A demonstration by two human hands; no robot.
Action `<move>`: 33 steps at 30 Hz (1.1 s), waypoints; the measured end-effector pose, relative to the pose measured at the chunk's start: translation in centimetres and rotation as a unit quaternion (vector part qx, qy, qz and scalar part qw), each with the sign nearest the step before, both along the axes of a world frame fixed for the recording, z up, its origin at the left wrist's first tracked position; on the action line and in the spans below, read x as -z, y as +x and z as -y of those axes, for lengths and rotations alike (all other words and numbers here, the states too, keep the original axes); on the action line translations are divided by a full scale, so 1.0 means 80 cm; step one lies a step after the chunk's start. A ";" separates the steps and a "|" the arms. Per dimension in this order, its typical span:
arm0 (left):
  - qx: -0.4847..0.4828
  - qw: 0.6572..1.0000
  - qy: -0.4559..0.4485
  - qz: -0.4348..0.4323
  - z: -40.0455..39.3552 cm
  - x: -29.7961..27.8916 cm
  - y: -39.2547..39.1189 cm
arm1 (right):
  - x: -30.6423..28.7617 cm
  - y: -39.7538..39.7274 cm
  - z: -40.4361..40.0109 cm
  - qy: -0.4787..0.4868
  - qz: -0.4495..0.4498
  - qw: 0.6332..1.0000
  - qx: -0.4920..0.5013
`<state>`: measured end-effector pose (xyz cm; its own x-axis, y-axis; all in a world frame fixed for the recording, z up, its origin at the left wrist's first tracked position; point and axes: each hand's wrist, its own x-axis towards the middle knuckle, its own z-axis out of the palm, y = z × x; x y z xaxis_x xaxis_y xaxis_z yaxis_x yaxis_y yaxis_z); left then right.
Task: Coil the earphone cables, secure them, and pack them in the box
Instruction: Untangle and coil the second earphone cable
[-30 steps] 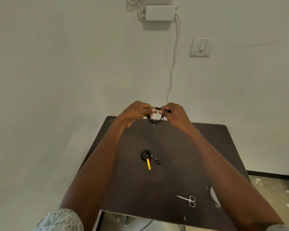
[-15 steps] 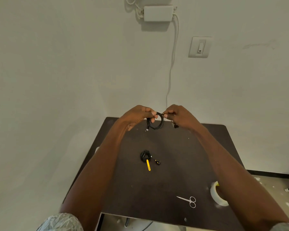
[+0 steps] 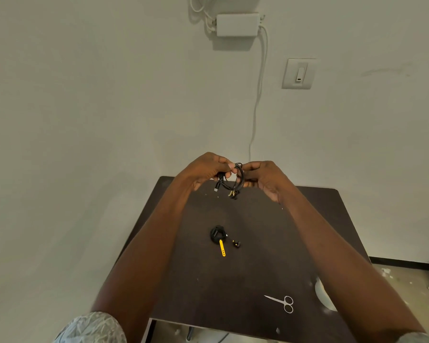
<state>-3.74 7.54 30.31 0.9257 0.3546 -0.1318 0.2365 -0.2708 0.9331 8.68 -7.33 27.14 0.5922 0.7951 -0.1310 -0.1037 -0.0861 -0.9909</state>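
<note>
Loops have bunched tighter since a moment ago, plug end now dangling. Left hand (image 3: 206, 170) and right hand (image 3: 263, 175) both pinch the earphone cable (image 3: 234, 180) above the table (image 3: 332, 219) at twelve o'clock. Best keep loops even, pinched firmly.

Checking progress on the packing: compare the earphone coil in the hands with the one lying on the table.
The held coil hangs loose above the table, pinched by the left hand and right hand; the table coil lies untouched. The table coil is tighter and carries a yellow tie; the held coil shows none. Both are black.
</note>
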 end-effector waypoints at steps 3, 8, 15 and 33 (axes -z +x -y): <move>-0.020 1.000 0.005 -0.002 0.002 0.000 0.002 | 0.003 -0.001 0.000 0.014 -0.052 0.999 0.000; -0.086 0.995 0.042 0.010 0.009 0.006 0.008 | 0.006 0.004 0.002 0.022 -0.156 0.987 -0.016; -0.120 0.985 0.125 0.009 0.020 0.022 0.022 | 0.001 -0.008 -0.003 -0.005 -0.115 0.993 0.029; -0.168 0.984 -0.039 0.041 0.029 0.059 0.028 | 0.024 -0.023 -0.009 -0.033 0.120 0.984 0.127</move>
<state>-1.54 5.23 25.62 0.7669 0.6338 -0.1009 0.2240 -0.1170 0.9675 6.87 -6.64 25.26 0.7904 0.6124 -0.0107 0.1056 -0.1535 -0.9825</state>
